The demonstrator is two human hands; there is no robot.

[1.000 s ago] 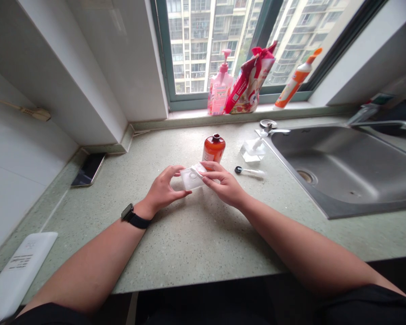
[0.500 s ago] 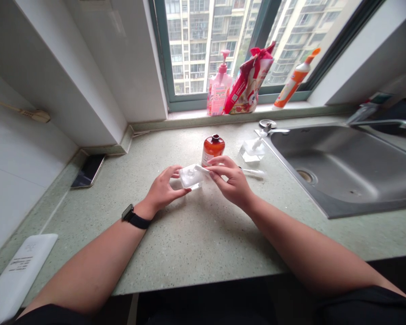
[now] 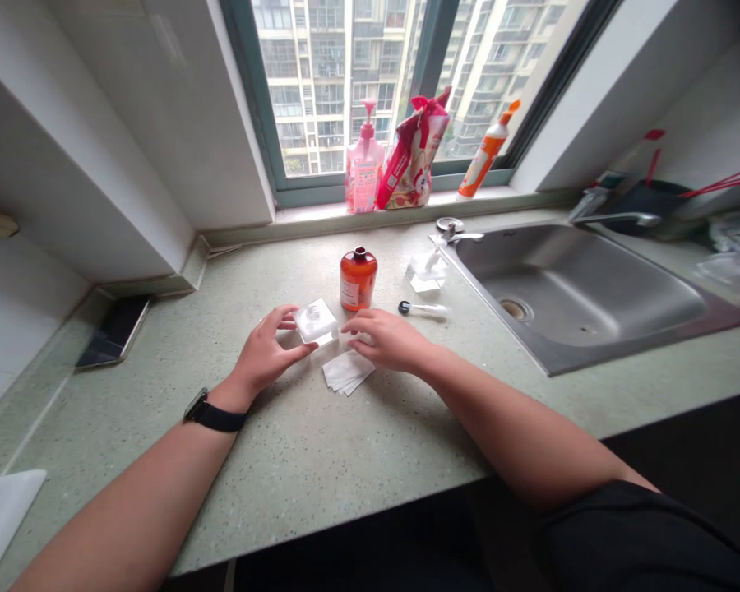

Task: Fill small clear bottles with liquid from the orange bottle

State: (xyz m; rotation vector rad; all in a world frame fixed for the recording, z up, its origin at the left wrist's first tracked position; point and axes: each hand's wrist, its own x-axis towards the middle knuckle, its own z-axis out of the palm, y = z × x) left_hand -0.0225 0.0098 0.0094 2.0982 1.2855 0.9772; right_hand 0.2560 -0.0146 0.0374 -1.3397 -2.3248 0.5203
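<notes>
clear container [image 3: 316,319]: on counter [image 3: 284,485], grasped between left hand's [image 3: 264,355] thumb and fingers. white sheets [image 3: 346,375]: already outside it, fanned under right hand [image 3: 387,340]; cannot tell whether those fingers pinch them. amber bottle [image 3: 358,284] behind: upright, open, recapping not done.
</notes>
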